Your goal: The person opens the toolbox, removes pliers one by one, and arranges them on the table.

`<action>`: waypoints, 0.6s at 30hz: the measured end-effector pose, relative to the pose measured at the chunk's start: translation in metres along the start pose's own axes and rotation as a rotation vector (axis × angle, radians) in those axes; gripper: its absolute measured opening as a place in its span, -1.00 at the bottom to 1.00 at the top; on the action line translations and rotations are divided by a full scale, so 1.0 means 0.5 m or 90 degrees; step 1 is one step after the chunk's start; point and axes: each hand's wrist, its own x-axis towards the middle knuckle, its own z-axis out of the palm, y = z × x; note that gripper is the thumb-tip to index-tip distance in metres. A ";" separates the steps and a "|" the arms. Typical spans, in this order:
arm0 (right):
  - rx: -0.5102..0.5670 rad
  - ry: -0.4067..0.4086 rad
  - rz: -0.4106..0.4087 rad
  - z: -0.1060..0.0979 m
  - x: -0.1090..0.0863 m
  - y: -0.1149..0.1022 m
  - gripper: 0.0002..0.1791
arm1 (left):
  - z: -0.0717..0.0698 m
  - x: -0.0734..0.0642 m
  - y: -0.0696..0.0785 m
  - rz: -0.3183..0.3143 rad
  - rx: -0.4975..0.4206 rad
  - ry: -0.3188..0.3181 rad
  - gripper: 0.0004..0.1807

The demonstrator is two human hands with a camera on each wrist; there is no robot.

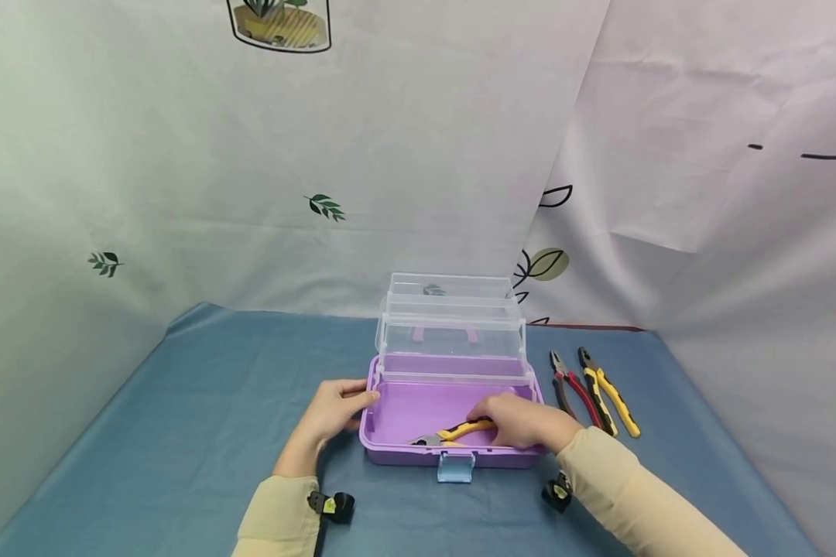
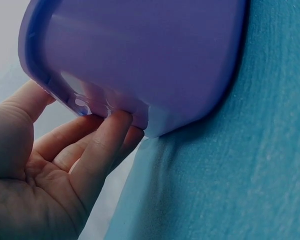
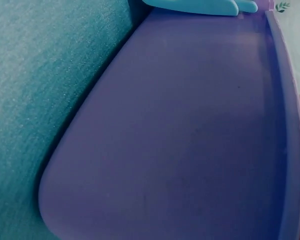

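Observation:
A purple toolbox (image 1: 404, 402) stands with its clear lid and trays raised at the back. At its left end, my left hand (image 1: 334, 410) holds the rim, thumb on top and fingers against the outer wall; the left wrist view shows these fingers (image 2: 97, 145) under the rim of the box (image 2: 155, 55). Inside the box, my right hand (image 1: 519, 422) grips the handles of yellow-and-black pliers (image 1: 453, 433), whose jaws point left along the front wall. In the right wrist view the purple front wall (image 3: 165, 125) hides most of that hand.
Right of the box lie pliers with red-and-black handles (image 1: 584, 394) and a second yellow-and-black pair (image 1: 621, 402). A light-blue latch (image 1: 456, 467) hangs at the box front. Blue cloth (image 1: 216, 433) covers the table; white printed curtains (image 1: 251, 155) rise behind and beside it.

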 end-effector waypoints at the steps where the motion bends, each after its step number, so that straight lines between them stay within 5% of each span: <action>1: -0.005 0.000 0.002 0.001 0.001 0.000 -0.56 | 0.000 0.000 0.000 0.000 0.000 0.000 -0.55; 18: -0.020 0.023 0.006 0.005 0.007 0.001 -0.60 | 0.001 0.002 0.002 -0.009 0.000 0.002 -0.54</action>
